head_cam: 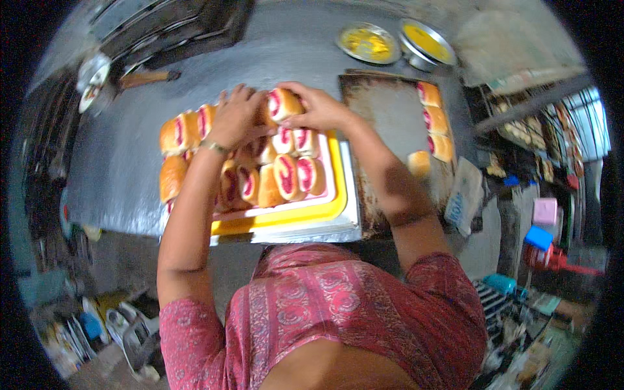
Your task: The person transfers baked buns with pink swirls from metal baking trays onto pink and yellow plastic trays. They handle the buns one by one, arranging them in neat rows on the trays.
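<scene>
My right hand [319, 108] grips a golden bread roll [284, 104] with red filling along its side, held above the far edge of a yellow-rimmed tray [287, 218]. Close beside it, my left hand [240, 114] is over the rolls, its fingers bent and blurred; what lies under its palm is hidden. Several filled rolls [287, 176] stand in rows on the tray's pink and white surface. More rolls [179, 134] are stacked to the left, partly behind my left forearm.
To the right, a stained metal baking sheet [385, 107] carries several rolls [435, 121] along its right side. A plate of yellow food [369, 44] and a metal bowl [426, 43] stand at the back. A wooden-handled tool [146, 78] lies at the back left, near dark stacked trays [195, 24].
</scene>
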The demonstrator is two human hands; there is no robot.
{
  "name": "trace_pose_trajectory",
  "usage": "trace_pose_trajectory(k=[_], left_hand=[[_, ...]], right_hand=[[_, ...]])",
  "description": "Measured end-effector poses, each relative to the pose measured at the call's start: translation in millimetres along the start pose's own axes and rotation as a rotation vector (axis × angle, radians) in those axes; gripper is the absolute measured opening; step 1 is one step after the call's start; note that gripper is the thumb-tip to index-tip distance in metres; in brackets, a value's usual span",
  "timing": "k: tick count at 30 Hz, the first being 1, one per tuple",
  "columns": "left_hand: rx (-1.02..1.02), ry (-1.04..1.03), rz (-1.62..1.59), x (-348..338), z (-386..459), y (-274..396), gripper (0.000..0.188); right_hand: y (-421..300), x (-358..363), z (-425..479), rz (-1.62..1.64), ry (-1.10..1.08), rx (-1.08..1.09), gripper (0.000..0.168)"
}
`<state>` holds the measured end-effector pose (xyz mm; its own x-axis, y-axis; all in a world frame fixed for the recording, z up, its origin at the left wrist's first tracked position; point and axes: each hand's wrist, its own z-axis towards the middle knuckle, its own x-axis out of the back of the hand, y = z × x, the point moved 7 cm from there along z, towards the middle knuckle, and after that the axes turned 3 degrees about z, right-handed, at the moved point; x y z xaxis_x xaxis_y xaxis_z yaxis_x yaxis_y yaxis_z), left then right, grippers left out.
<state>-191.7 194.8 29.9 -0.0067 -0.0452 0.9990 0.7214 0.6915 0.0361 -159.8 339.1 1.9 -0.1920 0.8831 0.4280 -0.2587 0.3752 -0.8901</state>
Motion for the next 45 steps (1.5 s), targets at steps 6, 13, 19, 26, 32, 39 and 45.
trace_pose_trajectory(k=[6, 13, 19, 26, 32, 39, 45], left_hand=[[0.003, 0.092, 0.024, 14.6, -6.2, 3.9, 0.099], [-0.001, 0.33, -0.031, 58.4, -67.8, -39.8, 0.091], [0.243, 0.278, 0.049, 59.0, -138.6, -86.6, 0.08], [0.286, 0.222, -0.083, 36.5, -166.2, -91.2, 0.079], [0.256, 0.254, 0.016, 36.6, -179.4, -90.3, 0.078], [0.354, 0.232, 0.06, 29.8, -214.3, -123.1, 0.076], [0.392, 0.246, 0.004, 36.7, -221.4, -140.7, 0.078]], right_hand=[[3.3, 34.1, -22.9, -0.13, 0.105, 0.025, 0.088], [77.6, 209.6, -140.1, -0.498, 0.711, -0.38, 0.068], [91.4, 232.6, -266.9, -0.652, 0.659, -0.736, 0.074], [104.7, 192.8, -296.1, -0.83, 0.577, -0.79, 0.072], [120.6, 184.6, -318.2, -0.919, 0.122, -1.083, 0.067], [80.5, 154.5, -343.9, -0.79, 0.242, -1.2, 0.097], [80.6, 121.8, -327.8, -0.933, 0.22, -0.578, 0.103]])
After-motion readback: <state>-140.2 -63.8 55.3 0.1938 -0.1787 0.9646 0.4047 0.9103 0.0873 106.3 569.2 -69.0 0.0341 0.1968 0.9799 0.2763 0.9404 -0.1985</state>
